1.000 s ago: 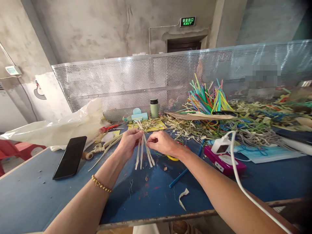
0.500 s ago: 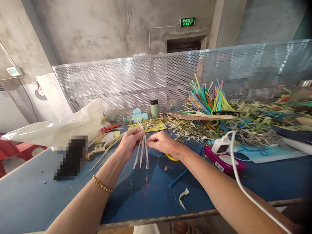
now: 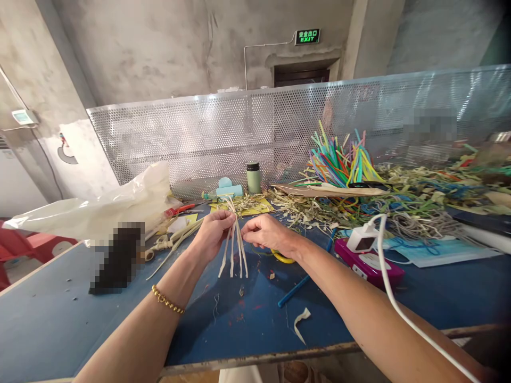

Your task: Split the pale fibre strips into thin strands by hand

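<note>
Pale, flat plant-like strips (image 3: 232,255) hang in a loose fan over the blue table (image 3: 223,330), their short upper ends sticking up above the grip. My left hand (image 3: 217,229) pinches them near the top between thumb and fingers. Just to the right, my right hand (image 3: 265,233) has its fingers curled together, tips close beside the outermost strip. Whether those fingertips hold a strip cannot be made out. Behind both hands, dried plant scraps lie on a yellow sheet (image 3: 261,205).
Purple box (image 3: 369,266) with white charger (image 3: 362,238) and cable sits right, the cable crossing my right forearm. Dried leaves (image 3: 295,210), colourful pipe cleaners (image 3: 343,162) and a green bottle (image 3: 253,178) stand behind. A plastic bag (image 3: 120,205) and red-handled tool (image 3: 179,209) lie left.
The hanging strips have spread wider, with the outermost one shifted right. My right hand has moved very slightly right; my left hand stays almost still.
</note>
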